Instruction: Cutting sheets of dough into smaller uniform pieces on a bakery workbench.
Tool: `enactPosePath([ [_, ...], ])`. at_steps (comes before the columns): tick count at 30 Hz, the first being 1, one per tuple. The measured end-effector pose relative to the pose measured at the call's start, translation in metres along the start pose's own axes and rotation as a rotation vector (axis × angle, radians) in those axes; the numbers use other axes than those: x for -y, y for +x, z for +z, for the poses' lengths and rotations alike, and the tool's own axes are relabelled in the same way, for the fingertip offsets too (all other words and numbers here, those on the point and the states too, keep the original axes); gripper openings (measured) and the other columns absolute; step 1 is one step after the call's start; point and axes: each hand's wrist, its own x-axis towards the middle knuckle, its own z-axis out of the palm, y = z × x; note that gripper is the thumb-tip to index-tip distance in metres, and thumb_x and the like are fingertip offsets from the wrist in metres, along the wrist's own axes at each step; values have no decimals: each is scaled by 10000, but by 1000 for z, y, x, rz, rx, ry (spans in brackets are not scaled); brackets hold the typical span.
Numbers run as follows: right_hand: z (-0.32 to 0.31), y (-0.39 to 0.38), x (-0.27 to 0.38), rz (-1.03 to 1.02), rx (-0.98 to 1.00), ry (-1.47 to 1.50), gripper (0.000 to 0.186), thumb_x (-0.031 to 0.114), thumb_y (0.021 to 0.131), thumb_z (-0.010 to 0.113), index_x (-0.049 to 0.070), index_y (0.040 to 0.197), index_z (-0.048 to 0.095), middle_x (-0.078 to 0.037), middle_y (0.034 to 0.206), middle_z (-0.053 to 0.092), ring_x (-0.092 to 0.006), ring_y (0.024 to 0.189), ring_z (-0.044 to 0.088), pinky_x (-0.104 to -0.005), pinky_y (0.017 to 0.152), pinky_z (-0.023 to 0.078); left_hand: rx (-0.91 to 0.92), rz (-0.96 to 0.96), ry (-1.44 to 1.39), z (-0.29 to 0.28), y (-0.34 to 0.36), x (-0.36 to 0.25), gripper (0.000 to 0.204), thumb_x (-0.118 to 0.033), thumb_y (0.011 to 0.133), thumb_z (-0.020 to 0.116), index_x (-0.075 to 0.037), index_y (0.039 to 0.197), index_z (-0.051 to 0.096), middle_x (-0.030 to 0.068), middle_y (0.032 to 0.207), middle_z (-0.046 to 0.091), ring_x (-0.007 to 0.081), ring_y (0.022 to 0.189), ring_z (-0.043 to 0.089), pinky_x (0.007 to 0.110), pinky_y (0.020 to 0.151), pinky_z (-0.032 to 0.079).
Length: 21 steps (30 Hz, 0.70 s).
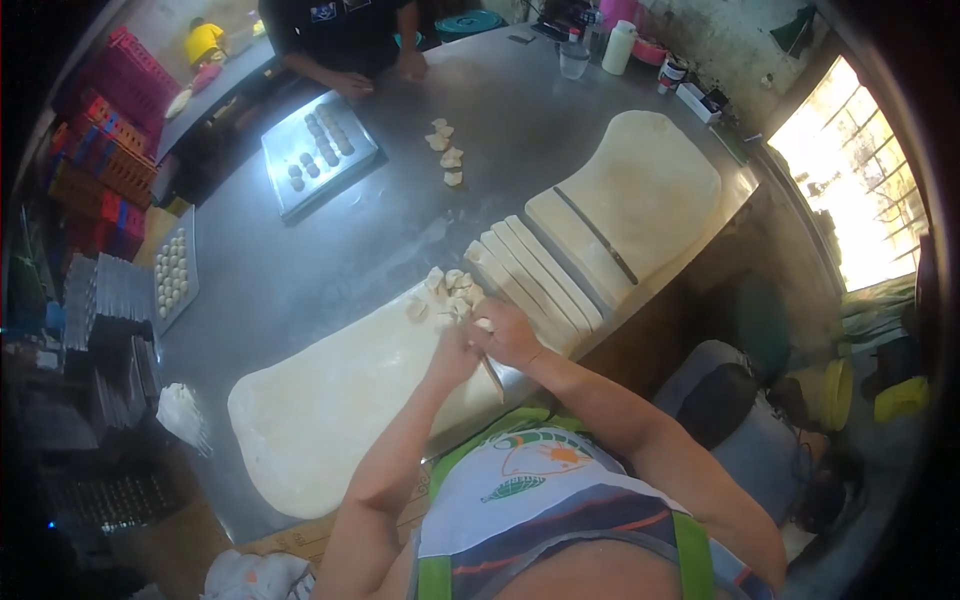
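We are cutting a dough strip (520,290) into small bits (450,295) on the bench (300,270). Our right hand (510,335) grips what looks like a knife (492,378); our left hand (455,350) pinches the strip's end. Next cut needs a steady strip.

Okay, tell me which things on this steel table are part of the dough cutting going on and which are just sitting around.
In the work:
- right hand with a knife
- left hand
- near dough sheet
- cut dough strips
- small cut pieces

Lying about:
- far dough sheet
- baking tray by another person
- white bottle
- clear cup
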Motion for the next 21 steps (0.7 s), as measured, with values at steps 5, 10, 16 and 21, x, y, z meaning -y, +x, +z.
enactPosePath([
  [5,-3,2,-69,456,337,-420,307,334,798,734,87,965,662,-140,894,690,-371,810,661,-444,694,520,402,163,119,-30,2,-44,212,-19,823,647,-27,1031,687,137,931,721,245,889,687,346,814,527],
  [10,-12,-19,-57,279,261,49,607,255,789,776,40,1306,539,-235,1175,627,-404,1003,638,-409,848,525,89,-304,375,-100,39,22,534,-202,663,870,-31,1095,607,185,1132,584,347,1079,584,420,870,509],
  [16,33,16,-76,466,384,-238,782,76,752,693,81,1461,363,-262,1297,517,-441,1151,552,-464,953,484,267,-149,316,-60,75,77,815,-175,660,862,-14,1316,405,254,1339,414,427,1245,438,455,1072,371],
  [21,63,148,-97,319,494,-259,676,108,750,698,68,1379,453,-254,1221,578,-441,1105,566,-451,958,473,183,124,177,-95,181,105,600,-15,733,707,-32,1269,437,234,1210,508,399,1121,516,436,969,436],
])
